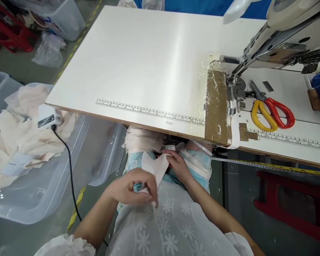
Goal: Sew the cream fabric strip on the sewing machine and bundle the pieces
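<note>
The pale fabric piece (156, 168) lies in the person's lap, below the near edge of the table, stretched between both hands. It is a small, light cut shape, resting over turquoise cloth (200, 158) and just in front of a stack of similar pale pieces (142, 139) tucked under the table edge.

The white table (138, 60) fills most of the view, with a printed ruler (149, 111) along its near edge. The sewing machine (282, 39) stands at the right end of it, and a brown taped patch (216, 106) lies beside the presser foot. On the floor to the left sits a clear plastic bin (50, 192) holding cream cloth (18, 138), with a small white device (46, 115) and its black cord (69, 170) on top.

The left hand (132, 187) is curled, thumb and fingers pinching the near end of the fabric piece. The right hand (177, 163) pinches its far end with the fingertips, close to the stack.

Behind the machine's foot lie scissors (273, 113) with one yellow and one red handle. A yellow tape measure (269, 166) hangs along the table's underside at the right.
</note>
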